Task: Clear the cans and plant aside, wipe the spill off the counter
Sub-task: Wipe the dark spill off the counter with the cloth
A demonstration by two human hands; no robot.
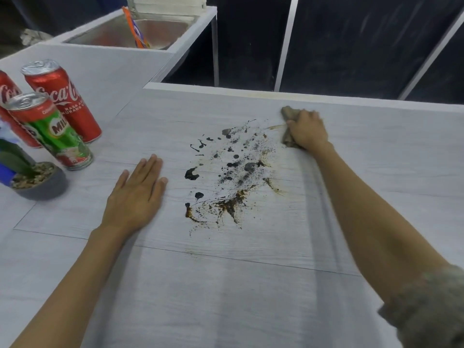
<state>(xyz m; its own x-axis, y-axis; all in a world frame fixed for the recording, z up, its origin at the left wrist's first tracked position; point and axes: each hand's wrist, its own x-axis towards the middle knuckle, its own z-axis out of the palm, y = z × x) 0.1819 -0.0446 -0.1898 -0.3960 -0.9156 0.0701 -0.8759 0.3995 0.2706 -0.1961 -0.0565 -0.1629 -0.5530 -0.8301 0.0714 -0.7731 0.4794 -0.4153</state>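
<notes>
My right hand is clenched around a crumpled, brownish-grey cloth rag, pressing it onto the pale grey wood-grain laminate counter at the far right edge of the spill. A thin tan smear trails from the rag toward the mess. My left hand lies flat, palm down and fingers spread, holding nothing, just left of the stain.

The dark spill sits between my two hands: glossy black droplets and blobs on its left side, fine speckled spray through the middle, and gritty rust-brown streaks along its near and right edges.

Everything else stands at the counter's left end, well apart from the spill. A tall slim red Coca-Cola can with a silver top stands behind a green and red Milo can; a second red cola can is cut off by the frame edge. Just beside the Milo can is a small round grey pot filled with pebbles, carrying a plant with smooth green leaves.

Beyond, a brushed stainless-steel sink holds an orange and purple packet leaning against its wall. A fuzzy grey sleeve cuff bunches at my right forearm.
</notes>
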